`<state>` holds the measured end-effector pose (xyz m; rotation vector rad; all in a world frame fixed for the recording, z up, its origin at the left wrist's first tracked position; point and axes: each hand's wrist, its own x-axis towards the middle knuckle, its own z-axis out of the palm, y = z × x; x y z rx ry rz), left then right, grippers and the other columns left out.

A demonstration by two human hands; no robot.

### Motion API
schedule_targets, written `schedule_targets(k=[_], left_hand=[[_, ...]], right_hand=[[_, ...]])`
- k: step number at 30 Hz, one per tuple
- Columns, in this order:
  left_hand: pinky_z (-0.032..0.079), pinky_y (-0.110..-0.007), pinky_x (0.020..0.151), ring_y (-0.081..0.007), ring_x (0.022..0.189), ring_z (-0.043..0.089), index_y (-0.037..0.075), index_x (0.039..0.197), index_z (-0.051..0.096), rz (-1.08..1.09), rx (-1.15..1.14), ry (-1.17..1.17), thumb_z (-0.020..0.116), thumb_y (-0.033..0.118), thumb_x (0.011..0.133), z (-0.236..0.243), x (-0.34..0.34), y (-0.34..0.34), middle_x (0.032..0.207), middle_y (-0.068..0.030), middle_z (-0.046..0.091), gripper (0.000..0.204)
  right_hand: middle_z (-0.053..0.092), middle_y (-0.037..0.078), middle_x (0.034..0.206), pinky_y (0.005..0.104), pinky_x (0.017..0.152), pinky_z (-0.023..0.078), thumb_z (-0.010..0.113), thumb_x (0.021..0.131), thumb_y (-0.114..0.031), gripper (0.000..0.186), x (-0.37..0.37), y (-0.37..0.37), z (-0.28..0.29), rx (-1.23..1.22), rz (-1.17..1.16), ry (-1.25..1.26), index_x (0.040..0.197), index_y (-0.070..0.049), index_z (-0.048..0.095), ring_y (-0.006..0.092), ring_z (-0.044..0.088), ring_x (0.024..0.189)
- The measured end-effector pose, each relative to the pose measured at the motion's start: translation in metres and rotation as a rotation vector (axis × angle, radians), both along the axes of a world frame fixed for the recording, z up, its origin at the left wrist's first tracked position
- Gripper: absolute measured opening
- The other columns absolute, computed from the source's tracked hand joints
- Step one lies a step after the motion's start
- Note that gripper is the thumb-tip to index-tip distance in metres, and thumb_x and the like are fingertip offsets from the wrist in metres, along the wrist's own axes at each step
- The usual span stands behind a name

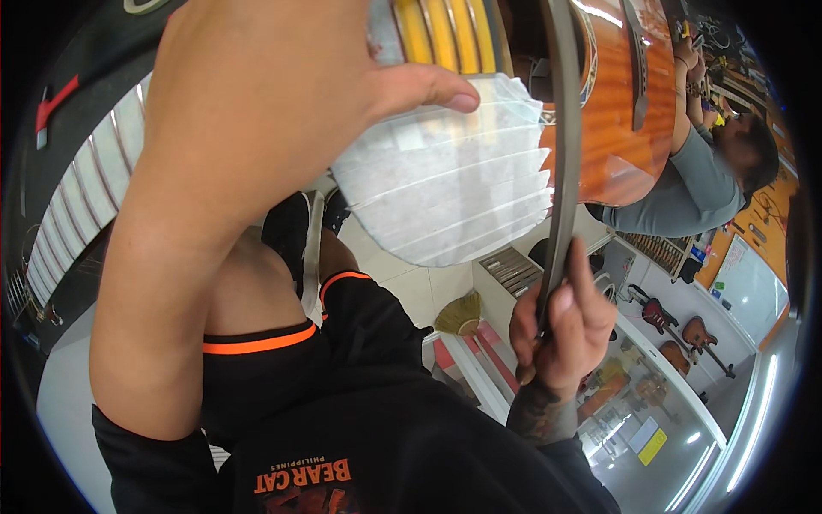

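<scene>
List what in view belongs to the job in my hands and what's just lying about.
Likely part of the job:
dark grey bar, held in the right hand
white pleated sheet, at the left hand
glossy orange-brown guitar

Seemingly just about:
straw broom
red tool, far left
background guitars

A dark workbench (107, 47) has a guitar neck (86, 190) extending over it, nearer to the near edge; pale strips fill the spaces between the frets. Contact between neck and bench cannot be determined. A red-and-grey tool (56, 104) lies on the workbench, on the side of the neck away from the near edge. The floor (413, 287) consists of pale tiles. A straw broom (461, 313) shows against the floor; whether it lies or leans cannot be determined.
</scene>
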<state>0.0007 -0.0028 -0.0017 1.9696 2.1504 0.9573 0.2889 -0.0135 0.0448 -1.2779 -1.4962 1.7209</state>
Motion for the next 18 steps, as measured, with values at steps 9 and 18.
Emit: schedule_targets(k=[9, 18], left_hand=[[0.047, -0.032, 0.065, -0.0175, 0.079, 0.058, 0.0, 0.113, 0.073, 0.018, 0.047, 0.028, 0.097, 0.044, 0.065, -0.004, 0.005, 0.008, 0.091, -0.0075, 0.058, 0.069], [0.049, -0.032, 0.081, -0.0192, 0.09, 0.061, 0.007, 0.121, 0.075, -0.111, 0.076, 0.055, 0.094, 0.035, 0.069, -0.011, -0.01, 0.007, 0.095, -0.0054, 0.063, 0.061]], right_hand=[[0.069, 0.011, 0.072, 0.026, 0.053, 0.048, 0.068, 0.085, 0.008, 0.049, 0.059, -0.06, -0.017, 0.421, 0.19, -0.376, 0.133, 0.003, 0.067, 0.0147, 0.062, 0.055], [0.066, 0.008, 0.071, 0.0284, 0.051, 0.05, 0.077, 0.078, 0.01, 0.051, 0.045, -0.06, -0.013, 0.624, 0.31, -0.476, 0.127, -0.001, 0.071, 0.0188, 0.063, 0.054]])
